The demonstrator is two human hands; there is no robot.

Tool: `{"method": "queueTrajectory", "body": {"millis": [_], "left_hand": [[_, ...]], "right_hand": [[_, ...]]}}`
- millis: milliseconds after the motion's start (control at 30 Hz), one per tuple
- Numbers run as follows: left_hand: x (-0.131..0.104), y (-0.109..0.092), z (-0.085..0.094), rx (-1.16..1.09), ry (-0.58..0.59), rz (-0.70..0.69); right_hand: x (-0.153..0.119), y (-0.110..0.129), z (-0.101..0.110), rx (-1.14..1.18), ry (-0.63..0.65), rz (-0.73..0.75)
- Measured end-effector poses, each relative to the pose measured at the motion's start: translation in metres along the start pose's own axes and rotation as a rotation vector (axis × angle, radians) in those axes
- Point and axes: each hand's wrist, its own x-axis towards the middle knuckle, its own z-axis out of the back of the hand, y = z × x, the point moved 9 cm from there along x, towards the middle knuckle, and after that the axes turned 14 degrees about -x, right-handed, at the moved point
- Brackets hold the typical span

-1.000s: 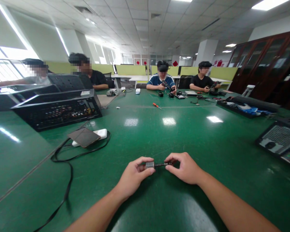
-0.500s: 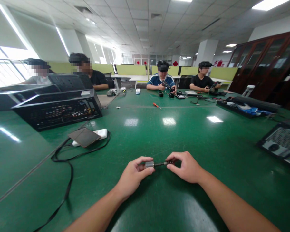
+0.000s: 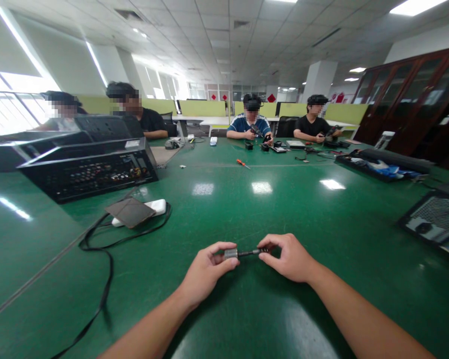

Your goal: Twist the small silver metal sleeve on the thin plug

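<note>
A small metal part (image 3: pixel 231 254) with a silver cylinder at its left end and a thin dark shaft lies level between my hands, above the green table (image 3: pixel 224 214). My left hand (image 3: pixel 205 271) pinches the cylinder between thumb and fingers. At the other end, my right hand (image 3: pixel 290 259) closes thumb and index finger on the dark, ridged tip of the shaft. The middle of the shaft shows between the two hands.
Left, a black computer case (image 3: pixel 93 172) and a white power strip (image 3: pixel 157 207) with a black cable. An orange screwdriver (image 3: pixel 242 163) lies farther back. Right, a metal case (image 3: pixel 437 219) and a black tray (image 3: pixel 381 167). Several people sit around the table.
Both hands hold the metal part in nearly the same place. The person at the far left has shifted slightly to the right.
</note>
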Motion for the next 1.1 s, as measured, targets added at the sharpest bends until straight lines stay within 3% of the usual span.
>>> {"method": "queueTrajectory", "body": {"millis": [233,400,533,633,733,800,900,1000,1067,1100], "left_hand": [[-0.001,0.000,0.000,0.005,0.004,0.007],[-0.001,0.002,0.000,0.015,0.008,0.017],[0.000,0.004,0.001,0.046,0.014,0.011],[0.001,0.005,0.000,0.084,0.038,0.017],[0.001,0.005,-0.005,0.123,0.078,0.043],[-0.001,0.003,-0.011,0.145,0.098,0.042],[-0.014,-0.002,-0.017,0.155,0.097,0.025],[-0.046,-0.004,-0.014,0.163,0.164,0.059],[-0.078,-0.008,0.004,0.175,0.212,0.103],[-0.094,-0.013,0.022,0.183,0.181,0.119]], "right_hand": [[-0.001,-0.001,0.005,-0.038,-0.011,-0.011],[-0.001,-0.020,0.029,-0.075,-0.035,-0.056],[-0.005,-0.072,0.041,0.000,0.083,-0.197],[-0.018,-0.125,0.043,0.247,0.142,-0.385],[-0.032,-0.165,0.053,0.454,0.069,-0.488],[-0.038,-0.177,0.064,0.503,-0.007,-0.494],[-0.042,-0.177,0.070,0.569,-0.065,-0.488],[-0.037,-0.152,0.052,0.613,0.025,-0.466],[-0.030,-0.122,0.025,0.630,0.145,-0.437],[-0.025,-0.103,0.008,0.640,0.214,-0.414]]}}
